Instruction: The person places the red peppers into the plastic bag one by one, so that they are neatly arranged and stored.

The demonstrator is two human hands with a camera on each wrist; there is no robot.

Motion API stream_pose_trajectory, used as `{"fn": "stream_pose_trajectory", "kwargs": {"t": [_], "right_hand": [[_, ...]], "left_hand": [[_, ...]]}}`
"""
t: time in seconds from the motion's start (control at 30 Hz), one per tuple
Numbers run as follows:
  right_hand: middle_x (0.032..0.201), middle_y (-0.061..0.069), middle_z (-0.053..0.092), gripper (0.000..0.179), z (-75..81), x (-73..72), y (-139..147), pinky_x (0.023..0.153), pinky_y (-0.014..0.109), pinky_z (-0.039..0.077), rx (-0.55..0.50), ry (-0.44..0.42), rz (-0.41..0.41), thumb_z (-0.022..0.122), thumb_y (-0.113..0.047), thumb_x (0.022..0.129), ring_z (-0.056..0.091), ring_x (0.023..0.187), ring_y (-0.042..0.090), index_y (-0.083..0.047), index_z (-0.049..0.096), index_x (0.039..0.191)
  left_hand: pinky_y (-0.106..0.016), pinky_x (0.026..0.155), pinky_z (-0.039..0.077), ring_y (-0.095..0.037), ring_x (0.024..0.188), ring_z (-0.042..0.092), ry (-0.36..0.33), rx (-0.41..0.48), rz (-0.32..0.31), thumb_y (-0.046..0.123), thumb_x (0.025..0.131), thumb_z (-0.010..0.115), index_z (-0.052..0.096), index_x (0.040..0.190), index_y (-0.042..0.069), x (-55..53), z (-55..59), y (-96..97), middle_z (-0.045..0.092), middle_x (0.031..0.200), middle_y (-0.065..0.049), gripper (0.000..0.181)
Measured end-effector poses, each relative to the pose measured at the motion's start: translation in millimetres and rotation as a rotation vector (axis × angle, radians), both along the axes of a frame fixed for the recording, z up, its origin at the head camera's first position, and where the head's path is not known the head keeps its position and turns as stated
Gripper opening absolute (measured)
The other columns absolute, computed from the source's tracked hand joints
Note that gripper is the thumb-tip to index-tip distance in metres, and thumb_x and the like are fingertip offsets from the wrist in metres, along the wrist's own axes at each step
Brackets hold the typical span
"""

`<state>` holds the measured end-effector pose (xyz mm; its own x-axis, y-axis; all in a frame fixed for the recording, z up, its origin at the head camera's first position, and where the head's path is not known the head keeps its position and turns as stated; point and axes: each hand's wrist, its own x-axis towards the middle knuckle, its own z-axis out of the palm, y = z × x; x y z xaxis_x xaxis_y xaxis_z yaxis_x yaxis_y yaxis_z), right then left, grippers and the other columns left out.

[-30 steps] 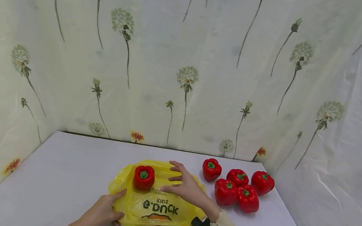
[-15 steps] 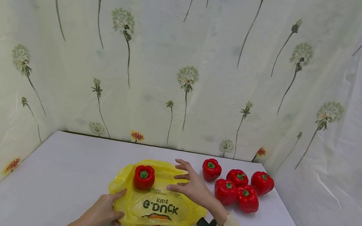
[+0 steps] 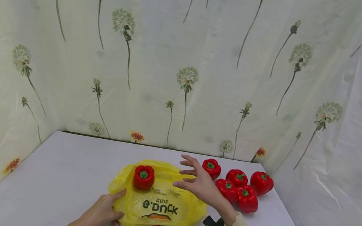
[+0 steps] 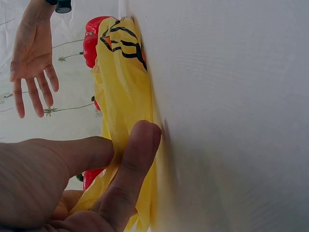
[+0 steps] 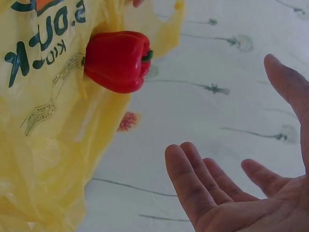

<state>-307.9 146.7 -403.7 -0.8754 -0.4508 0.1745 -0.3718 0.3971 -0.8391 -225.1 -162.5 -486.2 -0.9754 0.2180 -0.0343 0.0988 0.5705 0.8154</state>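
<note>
A yellow plastic bag (image 3: 184, 209) with printed black lettering lies flat on the table. On its upper left part stands one red bell pepper (image 3: 143, 178), seen from the side in the right wrist view. My left hand (image 3: 101, 210) pinches the bag's left edge; thumb and fingers with the yellow plastic between them show close up in the left wrist view. Over the bag's right side hovers my right hand (image 3: 203, 186), holding nothing, its fingers spread and slightly bent. It partly hides the nearest peppers behind it.
Several more red bell peppers (image 3: 247, 199) stand in a group on the right side of the white table (image 3: 66, 178). Behind the table hangs a pale curtain (image 3: 153, 66) with dandelion prints. A dark device (image 3: 213, 225) sits at the right wrist.
My right hand has moved to the right, away from the pepper on the bag and toward the group of peppers. My left hand stays at the bag's edge.
</note>
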Motion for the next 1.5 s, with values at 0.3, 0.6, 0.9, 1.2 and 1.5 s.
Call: {"fn": "stream_pose_trajectory", "kwargs": {"t": [0.3, 0.6, 0.9, 1.2, 1.5], "right_hand": [[0.143, 0.002, 0.047, 0.083, 3.8, 6.8, 16, 0.096, 0.044, 0.051, 0.015, -0.006, -0.039, 0.082, -0.038, 0.073, 0.058, 0.121, 0.025, -0.047, 0.034, 0.141], [0.142, 0.006, 0.047, 0.085, 9.8, 9.1, 42, 0.094, 0.041, 0.053, 0.037, 0.064, -0.077, 0.081, -0.040, 0.074, 0.059, 0.120, 0.027, -0.041, 0.033, 0.143], [0.141, 0.004, 0.046, 0.082, 16.9, 12.4, 67, 0.093, 0.043, 0.053, 0.015, 0.066, -0.138, 0.080, -0.040, 0.075, 0.055, 0.123, 0.031, -0.040, 0.034, 0.143], [0.145, 0.007, 0.043, 0.089, 17.5, 14.0, 92, 0.086, 0.039, 0.057, 0.012, 0.043, -0.222, 0.081, -0.041, 0.074, 0.053, 0.125, 0.034, -0.033, 0.030, 0.148], [0.148, 0.014, 0.039, 0.089, 15.6, 12.3, 113, 0.087, 0.044, 0.056, 0.012, 0.024, -0.275, 0.080, -0.038, 0.076, 0.044, 0.131, 0.042, -0.028, 0.029, 0.149]], "left_hand": [[-0.024, 0.049, 0.051, -0.014, 0.048, 0.064, -0.012, -0.004, 0.004, 0.003, 0.078, 0.074, 0.036, 0.142, -0.012, -0.5, -0.4, -0.9, 0.064, 0.058, 0.000, 0.076], [-0.022, 0.049, 0.049, -0.015, 0.046, 0.064, -0.002, -0.022, 0.009, 0.003, 0.078, 0.074, 0.035, 0.142, -0.012, 0.2, -1.0, 0.9, 0.063, 0.052, -0.001, 0.076], [-0.022, 0.047, 0.048, -0.014, 0.046, 0.064, 0.001, -0.026, 0.015, 0.004, 0.078, 0.074, 0.034, 0.142, -0.012, 0.1, -0.8, 2.0, 0.063, 0.052, 0.000, 0.077], [-0.021, 0.048, 0.049, -0.013, 0.047, 0.064, 0.000, -0.022, 0.017, 0.003, 0.078, 0.074, 0.034, 0.143, -0.012, 0.7, -1.5, 2.4, 0.063, 0.054, 0.000, 0.077], [-0.021, 0.047, 0.047, -0.013, 0.046, 0.064, -0.017, -0.033, 0.036, 0.004, 0.078, 0.074, 0.032, 0.144, -0.011, 0.8, -2.3, 3.5, 0.063, 0.054, 0.000, 0.079]]}}
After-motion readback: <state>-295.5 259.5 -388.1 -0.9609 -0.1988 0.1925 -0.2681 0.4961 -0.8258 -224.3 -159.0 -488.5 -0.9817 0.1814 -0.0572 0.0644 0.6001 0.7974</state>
